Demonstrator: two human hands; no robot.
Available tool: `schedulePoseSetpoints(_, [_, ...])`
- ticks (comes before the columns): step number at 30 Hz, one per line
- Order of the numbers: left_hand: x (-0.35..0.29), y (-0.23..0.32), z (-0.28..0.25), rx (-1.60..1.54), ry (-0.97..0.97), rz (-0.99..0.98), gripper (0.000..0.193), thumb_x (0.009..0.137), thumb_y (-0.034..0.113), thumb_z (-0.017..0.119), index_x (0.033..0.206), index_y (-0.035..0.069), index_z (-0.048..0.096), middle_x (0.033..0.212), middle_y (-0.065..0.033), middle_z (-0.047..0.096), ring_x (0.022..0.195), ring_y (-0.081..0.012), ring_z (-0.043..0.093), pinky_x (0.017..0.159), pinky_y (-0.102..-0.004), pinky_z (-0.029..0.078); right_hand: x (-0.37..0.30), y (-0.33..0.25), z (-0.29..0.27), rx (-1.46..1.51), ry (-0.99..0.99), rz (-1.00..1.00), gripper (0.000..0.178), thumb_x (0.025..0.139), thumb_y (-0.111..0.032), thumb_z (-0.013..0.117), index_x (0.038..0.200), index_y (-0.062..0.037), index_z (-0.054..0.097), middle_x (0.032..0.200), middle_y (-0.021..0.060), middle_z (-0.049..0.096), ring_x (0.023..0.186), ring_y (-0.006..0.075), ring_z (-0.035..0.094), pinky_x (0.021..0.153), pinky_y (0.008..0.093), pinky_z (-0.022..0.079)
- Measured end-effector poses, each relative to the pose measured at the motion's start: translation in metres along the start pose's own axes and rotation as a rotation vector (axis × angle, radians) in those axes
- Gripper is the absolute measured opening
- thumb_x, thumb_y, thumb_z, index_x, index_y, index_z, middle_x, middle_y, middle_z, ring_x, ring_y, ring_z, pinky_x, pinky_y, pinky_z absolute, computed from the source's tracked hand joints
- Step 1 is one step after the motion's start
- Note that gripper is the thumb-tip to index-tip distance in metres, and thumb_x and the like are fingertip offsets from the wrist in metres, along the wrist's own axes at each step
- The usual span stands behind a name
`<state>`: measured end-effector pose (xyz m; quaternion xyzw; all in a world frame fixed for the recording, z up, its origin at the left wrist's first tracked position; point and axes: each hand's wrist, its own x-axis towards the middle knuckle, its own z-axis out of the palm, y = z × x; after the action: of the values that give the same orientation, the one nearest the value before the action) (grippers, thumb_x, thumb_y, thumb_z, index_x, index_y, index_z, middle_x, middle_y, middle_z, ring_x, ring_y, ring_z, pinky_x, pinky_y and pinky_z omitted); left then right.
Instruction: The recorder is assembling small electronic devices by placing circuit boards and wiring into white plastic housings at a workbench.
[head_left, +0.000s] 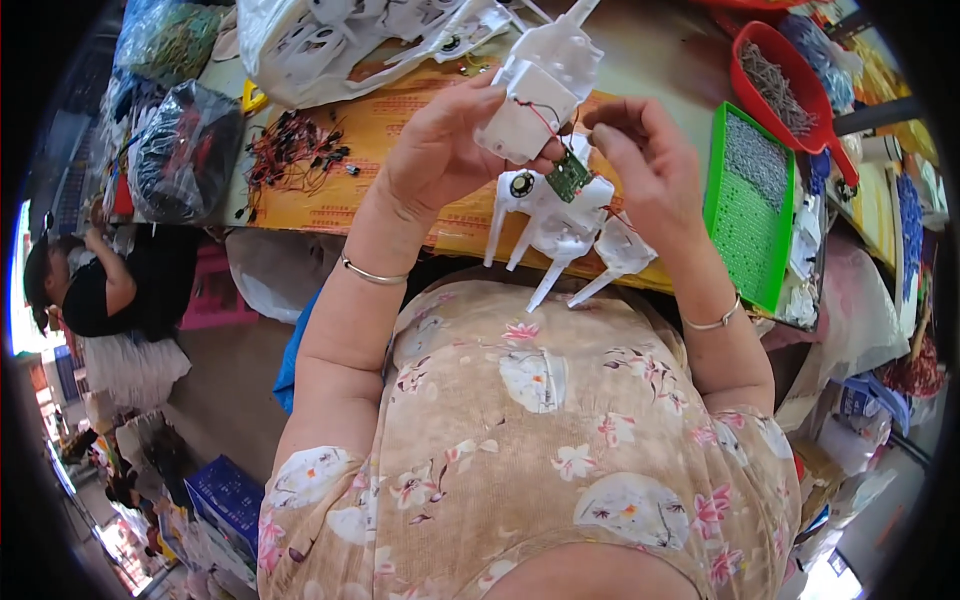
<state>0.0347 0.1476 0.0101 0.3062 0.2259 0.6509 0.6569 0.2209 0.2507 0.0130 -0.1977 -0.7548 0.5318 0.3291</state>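
Observation:
My left hand (445,135) is wrapped round a white plastic housing (535,95) with a boxy part and a narrow stem pointing up and away. A thin red wire and a dark one run over the housing to a small green circuit board (568,178), which hangs just below it. Close to the right of the board is my right hand (648,160), its thumb and forefinger pinched together; what lies between them is too small to make out. Underneath, at the table's near edge, rest more white plastic housings (560,228), one with a round black-ringed speaker (521,184).
Red and black wired parts (295,150) lie heaped left on the orange sheet (390,110). Behind is a bag of white housings (300,50). A green tray (712,190) of small metal pieces and a red scoop (745,50) of screws stand right. Another person (110,280) sits far left.

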Motion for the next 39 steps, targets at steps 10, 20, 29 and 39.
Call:
schedulePoseSetpoints(10, [0.021,0.002,-0.011,0.148,0.081,0.053,0.038,0.094,0.026,0.051,0.120,-0.002,0.049,0.106,-0.0163,0.062,0.091,-0.0294,0.066,0.079,-0.0409,0.055,0.014,0.015,0.001,0.408,-0.192,0.259,0.037,0.090,-0.013,0.056,0.122,0.0049,0.052,0.109,0.0087,0.062,0.095,0.0133,0.059,0.084,0.0282,0.048])
schedulePoseSetpoints(20, [0.002,-0.018,-0.032,0.438,0.473,0.080,0.041,0.091,0.025,0.061,0.122,0.001,0.048,0.105,-0.0079,0.059,0.092,-0.0159,0.061,0.075,-0.0331,0.052,0.016,0.032,-0.007,0.495,-0.269,0.383,0.024,0.085,-0.006,0.054,0.106,0.0032,0.062,0.086,0.0058,0.065,0.075,0.0101,0.060,0.068,0.0234,0.048])
schedulePoseSetpoints(29, [-0.015,-0.029,0.005,1.810,0.688,0.617,0.057,0.074,0.026,0.074,0.116,-0.004,0.049,0.096,-0.0166,0.055,0.092,-0.0319,0.054,0.082,-0.0382,0.044,0.012,0.022,0.007,0.528,-0.265,0.364,0.033,0.088,-0.007,0.052,0.118,0.0045,0.057,0.100,0.0097,0.065,0.086,0.0131,0.063,0.070,0.0250,0.050])
schedulePoseSetpoints(39, [-0.026,-0.021,-0.003,0.601,0.557,0.218,0.012,0.085,0.003,0.059,0.095,0.002,0.063,0.083,-0.0071,0.062,0.073,-0.0146,0.059,0.059,-0.0244,0.047,0.016,0.010,0.016,-0.033,-0.237,0.064,0.032,0.088,-0.006,0.054,0.120,-0.0005,0.057,0.109,0.0070,0.063,0.093,0.0111,0.059,0.082,0.0261,0.047])
